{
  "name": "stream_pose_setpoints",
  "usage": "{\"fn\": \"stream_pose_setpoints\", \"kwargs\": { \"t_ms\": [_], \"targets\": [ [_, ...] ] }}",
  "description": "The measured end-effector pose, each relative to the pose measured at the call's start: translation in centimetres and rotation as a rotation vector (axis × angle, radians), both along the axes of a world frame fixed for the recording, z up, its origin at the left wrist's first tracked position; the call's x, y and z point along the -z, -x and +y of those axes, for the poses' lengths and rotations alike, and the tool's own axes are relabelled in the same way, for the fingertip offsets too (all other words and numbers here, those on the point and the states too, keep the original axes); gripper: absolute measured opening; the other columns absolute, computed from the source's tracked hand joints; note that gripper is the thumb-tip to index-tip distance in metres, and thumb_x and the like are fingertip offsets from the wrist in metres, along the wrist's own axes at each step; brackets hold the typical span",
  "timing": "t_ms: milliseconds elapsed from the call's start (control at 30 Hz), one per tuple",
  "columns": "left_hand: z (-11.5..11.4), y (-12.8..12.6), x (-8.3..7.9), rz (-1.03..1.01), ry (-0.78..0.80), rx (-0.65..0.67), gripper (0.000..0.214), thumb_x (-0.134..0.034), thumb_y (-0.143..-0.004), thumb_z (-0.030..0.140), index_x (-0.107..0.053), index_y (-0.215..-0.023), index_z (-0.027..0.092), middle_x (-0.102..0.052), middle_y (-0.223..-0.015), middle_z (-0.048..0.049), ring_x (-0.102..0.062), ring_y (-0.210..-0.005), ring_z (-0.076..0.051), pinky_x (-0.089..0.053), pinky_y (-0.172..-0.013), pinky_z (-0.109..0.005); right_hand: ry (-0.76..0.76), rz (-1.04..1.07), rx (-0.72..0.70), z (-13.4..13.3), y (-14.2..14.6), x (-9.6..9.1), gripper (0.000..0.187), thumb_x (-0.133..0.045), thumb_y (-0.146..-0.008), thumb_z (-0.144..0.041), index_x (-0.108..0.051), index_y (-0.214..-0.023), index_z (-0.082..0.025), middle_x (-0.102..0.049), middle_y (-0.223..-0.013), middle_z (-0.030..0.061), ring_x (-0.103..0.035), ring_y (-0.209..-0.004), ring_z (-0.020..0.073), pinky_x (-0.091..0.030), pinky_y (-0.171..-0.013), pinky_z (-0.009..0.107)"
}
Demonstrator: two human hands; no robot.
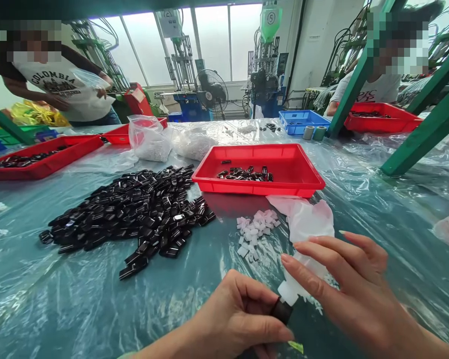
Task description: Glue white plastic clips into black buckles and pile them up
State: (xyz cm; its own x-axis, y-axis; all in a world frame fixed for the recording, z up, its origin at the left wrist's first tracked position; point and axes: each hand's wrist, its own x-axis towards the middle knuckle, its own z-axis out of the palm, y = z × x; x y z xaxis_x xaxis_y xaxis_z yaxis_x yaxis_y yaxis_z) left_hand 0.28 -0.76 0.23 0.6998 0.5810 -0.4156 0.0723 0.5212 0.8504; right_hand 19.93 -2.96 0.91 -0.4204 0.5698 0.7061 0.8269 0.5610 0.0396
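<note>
My left hand (247, 314) is closed on a small black plastic part (282, 311) near the bottom middle. A white plastic piece (288, 293) sticks out of its upper end. Just to the right, my right hand (344, 279) is open, fingers apart and hovering beside the white piece, with nothing seen in it. Small white plastic pieces (256, 229) lie in a loose pile beyond my hands. A white plastic bag (310, 219) is partly hidden behind my right fingers, with more white bits below it. To the left spreads a large heap of glossy black parts (134, 209).
A red tray (258, 187) holding several black parts stands ahead. More red trays (41, 167), clear bags (149, 139) and a blue tray (305, 119) lie further back. Green posts (426, 127) rise at the right. Two people are across the table, which has a plastic cover.
</note>
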Motion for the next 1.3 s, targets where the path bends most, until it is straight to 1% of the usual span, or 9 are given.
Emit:
{"fn": "stream_pose_setpoints", "kwargs": {
  "t_ms": [100, 233, 433, 533, 667, 767, 867, 1000, 1300],
  "targets": [
    [0.0, 0.1, 0.0, 0.011, 0.014, -0.001, 0.024, -0.076, -0.062, 0.029, -0.06, -0.061, 0.011, -0.053, -0.051, 0.0012, -0.055, -0.046, -0.01, -0.043, -0.044, -0.015, 0.005, 0.002, -0.005, 0.0, -0.1, -0.1, 0.033, -0.039, -0.088, -0.006, -0.061, -0.101, -0.026, -0.066, -0.098, 0.0044, -0.053, -0.1, 0.0195, -0.026, -0.094, 0.044],
    [-0.1, 0.2, -0.2, 0.023, 0.031, -0.003, 0.024, -0.076, -0.061, 0.03, -0.063, -0.064, 0.01, -0.055, -0.053, 0.0007, -0.055, -0.046, -0.01, -0.043, -0.044, -0.016, 0.01, 0.007, -0.027, 0.1, -0.2, 0.0, 0.028, -0.039, -0.091, -0.011, -0.062, -0.099, -0.026, -0.066, -0.098, 0.0051, -0.053, -0.1, 0.0204, -0.027, -0.093, 0.044],
    [-0.1, 0.3, -0.2, 0.023, 0.032, -0.009, 0.022, -0.076, -0.061, 0.029, -0.065, -0.065, 0.01, -0.056, -0.053, 0.0004, -0.056, -0.047, -0.01, -0.044, -0.044, -0.016, -0.003, 0.033, -0.051, 0.2, -0.5, 0.3, 0.028, -0.043, -0.089, -0.008, -0.062, -0.099, -0.026, -0.066, -0.098, 0.0043, -0.052, -0.101, 0.0204, -0.028, -0.094, 0.045],
    [-0.2, 0.2, -0.2, 0.031, 0.043, -0.008, 0.021, -0.076, -0.061, 0.027, -0.064, -0.063, 0.01, -0.056, -0.052, 0.001, -0.056, -0.046, -0.01, -0.043, -0.044, -0.015, 0.009, 0.021, -0.076, 0.2, -0.7, 0.2, 0.031, -0.04, -0.09, -0.008, -0.063, -0.098, -0.026, -0.066, -0.099, 0.0038, -0.052, -0.102, 0.02, -0.028, -0.095, 0.044],
    [-0.1, 0.1, -0.2, 0.041, 0.048, -0.005, 0.018, -0.075, -0.062, 0.025, -0.065, -0.064, 0.011, -0.056, -0.05, 0.0011, -0.055, -0.045, -0.009, -0.043, -0.043, -0.015, 0.044, -0.003, -0.101, 0.1, -1.0, 0.0, 0.03, -0.038, -0.092, -0.014, -0.064, -0.099, -0.027, -0.066, -0.101, 0.004, -0.051, -0.104, 0.0205, -0.026, -0.096, 0.044],
    [0.0, 0.1, -0.1, 0.035, 0.045, -0.002, 0.018, -0.074, -0.063, 0.026, -0.065, -0.064, 0.011, -0.055, -0.048, 0.0015, -0.054, -0.043, -0.009, -0.043, -0.043, -0.016, 0.047, -0.041, -0.096, 0.1, -1.1, -0.1, 0.028, -0.039, -0.092, -0.016, -0.064, -0.099, -0.026, -0.067, -0.101, 0.0043, -0.051, -0.105, 0.0207, -0.024, -0.097, 0.045],
    [0.1, 0.1, 0.0, 0.031, 0.037, 0.006, 0.02, -0.074, -0.062, 0.028, -0.064, -0.062, 0.011, -0.054, -0.047, 0.0016, -0.053, -0.042, -0.01, -0.043, -0.042, -0.016, 0.007, -0.075, -0.097, 0.2, -1.2, 0.0, 0.028, -0.039, -0.091, -0.016, -0.064, -0.098, -0.025, -0.067, -0.1, 0.0046, -0.051, -0.104, 0.0206, -0.023, -0.099, 0.046],
    [0.1, -0.1, 0.1, 0.036, 0.042, 0.002, 0.021, -0.074, -0.062, 0.029, -0.063, -0.059, 0.011, -0.054, -0.046, 0.0014, -0.053, -0.041, -0.009, -0.042, -0.04, -0.016, -0.032, -0.094, -0.091, 0.2, -1.1, 0.3, 0.027, -0.04, -0.089, -0.018, -0.064, -0.1, -0.026, -0.066, -0.102, 0.0038, -0.053, -0.102, 0.0216, -0.023, -0.098, 0.047],
    [0.0, 0.0, 0.2, 0.043, 0.039, 0.015, 0.022, -0.074, -0.062, 0.03, -0.062, -0.057, 0.012, -0.055, -0.045, 0.0014, -0.053, -0.04, -0.009, -0.041, -0.04, -0.015, -0.038, -0.096, -0.044, -0.1, -1.0, 0.7, 0.028, -0.041, -0.087, -0.016, -0.062, -0.104, -0.025, -0.066, -0.103, 0.0049, -0.053, -0.102, 0.0224, -0.024, -0.097, 0.048]
  ]
}}
